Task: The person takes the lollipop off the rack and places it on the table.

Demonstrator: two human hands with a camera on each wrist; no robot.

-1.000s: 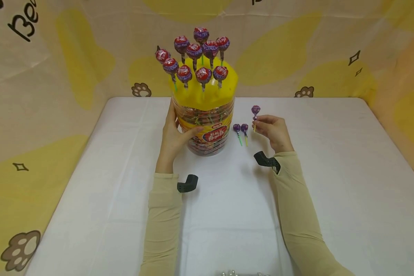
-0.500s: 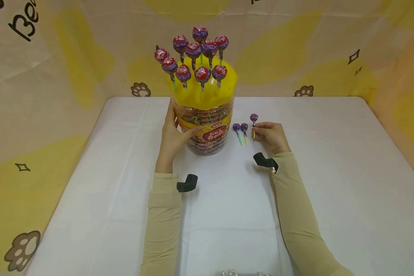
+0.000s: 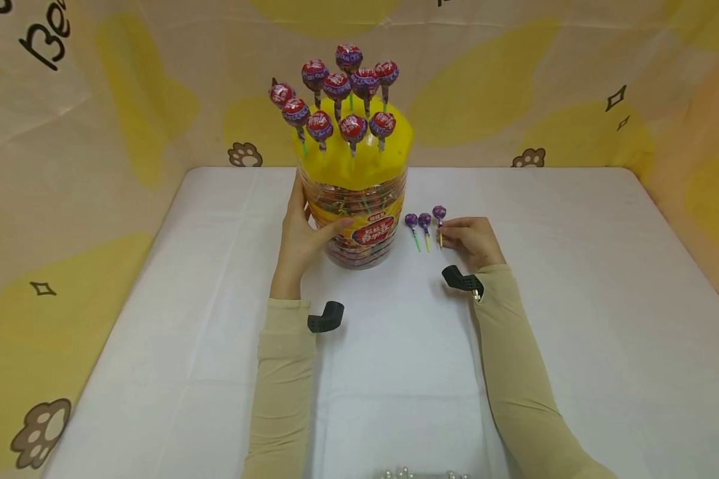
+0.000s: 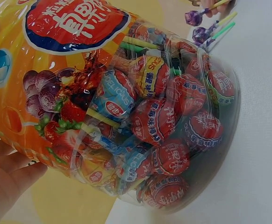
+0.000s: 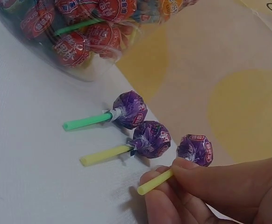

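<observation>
My left hand grips a clear plastic jar from its left side, thumb across the orange label. Wrapped lollipops fill the jar, as the left wrist view shows up close. Red-and-purple lollipops stick up from its yellow lid. To the right of the jar, my right hand pinches the yellow stick of a purple lollipop between thumb and fingers, low at the table. Beside it lie a purple lollipop with a yellow stick and one with a green stick.
The white-covered table reaches back to a yellow patterned cloth backdrop. At the near edge, a strip with pearl-like beads is partly cut off by the frame. Black camera mounts sit at both wrists.
My right hand has lowered the purple lollipop toward the table, bringing it into line with the two lying there. The left hand and the jar stay in place.
</observation>
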